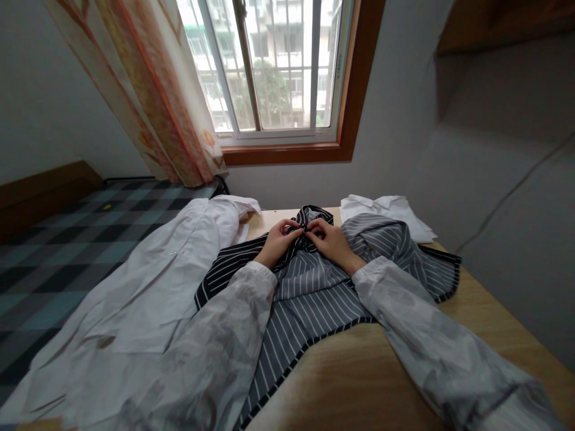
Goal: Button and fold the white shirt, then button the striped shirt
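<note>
A black shirt with white pinstripes (323,305) lies spread on the wooden table, much of its greyer inner side facing up. Its bunched collar (317,212) stands up at the far end. My left hand (279,240) pinches the cloth just below the collar, thumb and fingertips together. Facing it, my right hand (331,244) grips the same spot, and the fingertips of both hands nearly meet. Whether a button sits between them is too small to tell. Both forearms, in pale loose sleeves, rest over the shirt.
A white shirt (179,257) lies along the left, between the table and a bed with a checked cover (45,263). White folded cloth (381,206) sits at the table's far right. Beyond the wooden table (359,383) are a wall, a window (287,66) and a curtain (153,90).
</note>
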`<state>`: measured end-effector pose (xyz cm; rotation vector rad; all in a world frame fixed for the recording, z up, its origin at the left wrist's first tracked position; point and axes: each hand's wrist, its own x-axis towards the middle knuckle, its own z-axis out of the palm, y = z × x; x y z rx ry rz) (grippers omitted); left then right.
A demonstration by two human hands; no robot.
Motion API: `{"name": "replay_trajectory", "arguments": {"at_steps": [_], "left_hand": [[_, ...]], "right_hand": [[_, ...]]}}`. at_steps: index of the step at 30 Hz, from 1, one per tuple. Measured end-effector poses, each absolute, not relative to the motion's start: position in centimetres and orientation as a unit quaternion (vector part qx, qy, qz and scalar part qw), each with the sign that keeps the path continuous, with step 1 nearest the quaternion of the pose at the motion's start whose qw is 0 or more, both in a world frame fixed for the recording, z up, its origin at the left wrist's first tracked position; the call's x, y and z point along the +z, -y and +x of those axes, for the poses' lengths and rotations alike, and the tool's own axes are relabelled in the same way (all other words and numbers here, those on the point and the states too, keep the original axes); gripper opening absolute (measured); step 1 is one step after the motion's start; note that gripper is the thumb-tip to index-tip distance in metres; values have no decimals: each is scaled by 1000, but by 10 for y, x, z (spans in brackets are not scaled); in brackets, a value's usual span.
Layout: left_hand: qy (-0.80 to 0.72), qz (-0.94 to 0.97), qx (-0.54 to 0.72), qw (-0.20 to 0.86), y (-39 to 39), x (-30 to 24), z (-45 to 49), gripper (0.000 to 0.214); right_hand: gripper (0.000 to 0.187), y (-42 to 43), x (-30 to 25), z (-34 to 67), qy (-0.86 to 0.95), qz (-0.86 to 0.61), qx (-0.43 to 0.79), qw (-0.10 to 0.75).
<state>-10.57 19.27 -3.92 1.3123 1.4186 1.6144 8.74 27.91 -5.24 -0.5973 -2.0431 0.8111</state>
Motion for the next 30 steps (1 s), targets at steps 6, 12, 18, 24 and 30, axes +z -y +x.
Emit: {"name": "replay_trajectory", "arguments": {"at_steps": [6,12,18,24,30], "left_hand": [[-531,493,610,322,-194,-40,-107,45],[-517,512,610,315,-191,-37,-103,48],[-517,525,614,283,-186,-35,-99,45],[-518,533,611,273,-185,-38,-100,37],[-525,544,606,246,-187,-41,-101,34]], "right_hand": [[19,-276,-47,89,832,-248,269,416],[22,-282,-52,88,814,-248,301,429],[31,-287,-57,86,774,-211,422,423],[35,-292,-58,83,733,-193,502,416],[33,-290,-54,85,764,-196,462,405]]}}
